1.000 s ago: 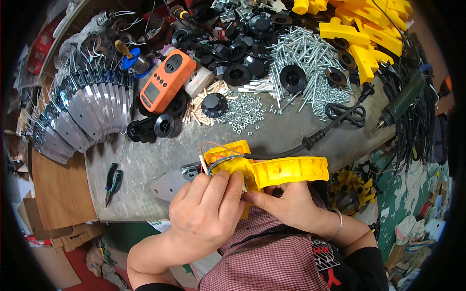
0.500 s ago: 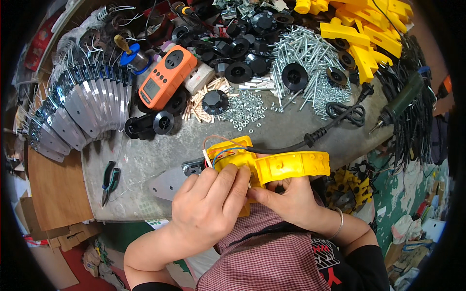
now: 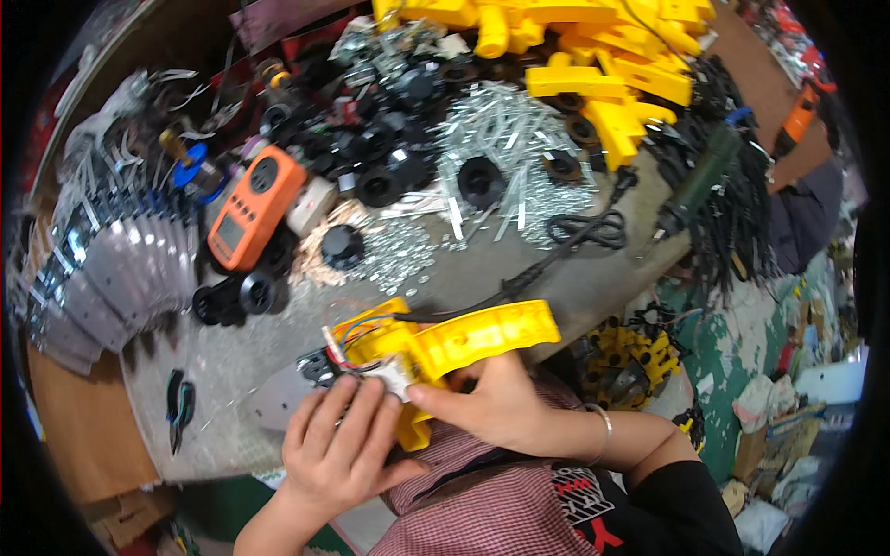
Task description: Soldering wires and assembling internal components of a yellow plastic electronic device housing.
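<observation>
A yellow plastic tool housing [image 3: 491, 329] with a curved handle is held over the near edge of the bench. My right hand [image 3: 501, 403] grips it from below the handle, the thumb by a small white part [image 3: 394, 375] inside. Coloured wires and a black power cord [image 3: 454, 310] run into the housing. At its left end a flat grey metal blade [image 3: 276, 398] sticks out past a dark metal bracket [image 3: 317, 367]. My left hand [image 3: 338, 445] lies with outstretched fingers at the housing's near left side, thumb apart, holding nothing visible.
Behind lie piles of screws [image 3: 505, 139], nuts [image 3: 394, 255], black knobs [image 3: 343, 246] and yellow housings [image 3: 612, 88]. An orange meter [image 3: 257, 208] and a row of metal blades [image 3: 139, 269] are at left, above pliers [image 3: 180, 410]. A dark green screwdriver [image 3: 700, 176] lies at right.
The view has swung, shifting the bench leftward in the picture. My left fingers have drawn back from inside the housing and spread, showing the white part. My right hand keeps its grip.
</observation>
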`<state>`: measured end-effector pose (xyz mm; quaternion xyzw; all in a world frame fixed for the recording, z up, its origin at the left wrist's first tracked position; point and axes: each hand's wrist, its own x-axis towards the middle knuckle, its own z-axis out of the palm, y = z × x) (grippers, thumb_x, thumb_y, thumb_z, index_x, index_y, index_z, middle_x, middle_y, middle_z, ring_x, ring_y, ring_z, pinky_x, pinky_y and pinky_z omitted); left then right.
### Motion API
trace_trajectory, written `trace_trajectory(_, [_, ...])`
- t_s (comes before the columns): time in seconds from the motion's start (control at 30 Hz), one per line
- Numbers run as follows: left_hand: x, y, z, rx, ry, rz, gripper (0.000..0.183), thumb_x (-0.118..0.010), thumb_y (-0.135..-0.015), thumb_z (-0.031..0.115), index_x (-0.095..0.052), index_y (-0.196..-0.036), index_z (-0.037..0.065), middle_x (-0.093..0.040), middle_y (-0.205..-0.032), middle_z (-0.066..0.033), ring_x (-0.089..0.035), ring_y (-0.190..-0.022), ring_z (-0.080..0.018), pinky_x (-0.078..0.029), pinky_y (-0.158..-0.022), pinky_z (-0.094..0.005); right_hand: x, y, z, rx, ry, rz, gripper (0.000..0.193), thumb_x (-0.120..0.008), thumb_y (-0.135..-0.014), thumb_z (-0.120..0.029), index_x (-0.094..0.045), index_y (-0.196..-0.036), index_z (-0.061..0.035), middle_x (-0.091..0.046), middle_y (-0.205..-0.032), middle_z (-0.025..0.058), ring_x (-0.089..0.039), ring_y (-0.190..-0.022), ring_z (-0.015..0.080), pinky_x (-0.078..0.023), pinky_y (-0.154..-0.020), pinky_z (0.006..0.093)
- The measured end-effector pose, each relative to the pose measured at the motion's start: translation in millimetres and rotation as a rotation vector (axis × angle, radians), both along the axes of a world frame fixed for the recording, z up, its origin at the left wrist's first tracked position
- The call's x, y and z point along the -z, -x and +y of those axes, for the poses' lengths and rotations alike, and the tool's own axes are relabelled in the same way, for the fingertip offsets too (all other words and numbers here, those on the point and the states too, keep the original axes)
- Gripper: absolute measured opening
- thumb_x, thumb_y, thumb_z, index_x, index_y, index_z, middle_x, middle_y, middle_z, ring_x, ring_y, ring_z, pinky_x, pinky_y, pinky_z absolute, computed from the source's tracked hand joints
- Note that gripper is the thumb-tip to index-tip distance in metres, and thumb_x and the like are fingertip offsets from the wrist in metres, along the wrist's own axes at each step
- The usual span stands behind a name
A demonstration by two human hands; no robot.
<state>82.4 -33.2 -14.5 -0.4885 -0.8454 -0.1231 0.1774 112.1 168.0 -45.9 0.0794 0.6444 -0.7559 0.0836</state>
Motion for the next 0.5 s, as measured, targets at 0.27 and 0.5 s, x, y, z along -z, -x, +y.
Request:
trace_trajectory(0.27, [13.7,34.4,6.4,0.053,0.002,0.116,0.019,-0.061,-0.089,0.01,-0.055,-0.105,0.002,-0.065,-0.118,-0.0209,-0.064,-0.102,-0.033,-0.049,-0.073,-0.0399,-19.1,-3.3,9.8,-0.039,0.171,-0.056,0.063,-0.069,-0.09,-0.009,-0.035,-0.141,0.0011,-0.059,-0.126,0.0122,-0.058,-0.115,0.0184,-0.045,-0.1,0.0332])
trace_trajectory(0.5, [-31.9,43.6,12.0,0.035,-0.115,-0.168,0.037,-0.071,-0.079,0.009,-0.058,-0.11,-0.006,-0.068,-0.105,-0.0217,-0.068,-0.084,-0.0353,-0.055,-0.068,-0.0382,-73.5,-19.8,30.4,-0.28,0.359,0.079,0.092,-0.061,-0.094,-0.008,0.009,-0.153,-0.0026,-0.023,-0.154,0.0269,-0.035,-0.14,0.032,-0.031,-0.113,0.0402])
